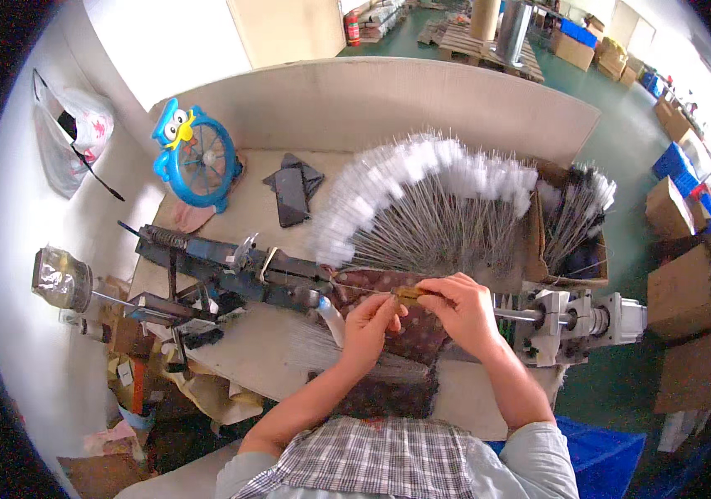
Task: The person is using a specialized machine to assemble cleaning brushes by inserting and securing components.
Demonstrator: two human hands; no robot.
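Observation:
My left hand (365, 328) is closed in a pinch on a thin wire (365, 289) that runs left toward the black machine. My right hand (463, 312) grips a small yellow-brown piece (409, 293), which meets the left fingertips; its exact kind is too small to tell. Under both hands lies a dark brown patterned cloth (413, 333). A bundle of thin wires (314, 345) rests beside my left wrist. Beyond the hands, a wide fan of white-tipped wire brushes (430, 166) spreads over the table, stems pointing toward me.
A long black machine (214, 258) stands left, a motor with a shaft (617, 320) right. Behind are a blue bird-shaped fan (206, 158), a phone (290, 196) and a low partition (388, 91). A cardboard box (538, 249) of more brushes sits at the table's right.

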